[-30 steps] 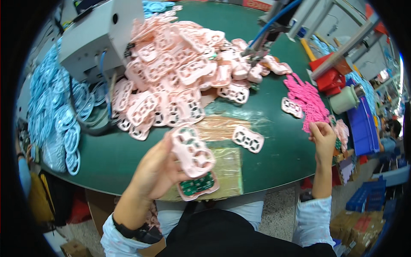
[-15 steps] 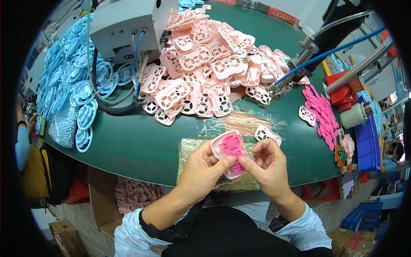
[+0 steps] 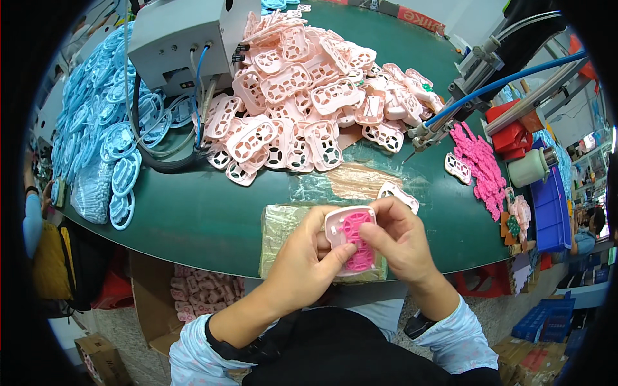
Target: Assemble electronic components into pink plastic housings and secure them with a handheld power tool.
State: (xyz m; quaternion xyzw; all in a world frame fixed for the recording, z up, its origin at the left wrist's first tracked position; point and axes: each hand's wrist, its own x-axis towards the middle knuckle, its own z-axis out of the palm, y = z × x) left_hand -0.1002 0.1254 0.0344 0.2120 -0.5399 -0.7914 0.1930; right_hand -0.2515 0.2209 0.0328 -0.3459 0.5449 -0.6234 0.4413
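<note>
A pale pink moulded plastic frame with a bright pink rubbery insert (image 3: 352, 246) is being gripped by both hands, the left hand (image 3: 308, 265) and the right hand (image 3: 400, 241) closed on its edges, just above a tape-wrapped pad (image 3: 283, 233) at the near edge of the green worktop (image 3: 193, 212). The insert is seemingly being seated into the frame's openings (a fitting step, by the look of it), and firm, even thumb pressure is probably being called for next. More pale pink frames (image 3: 302, 96) are lying heaped further back.
</note>
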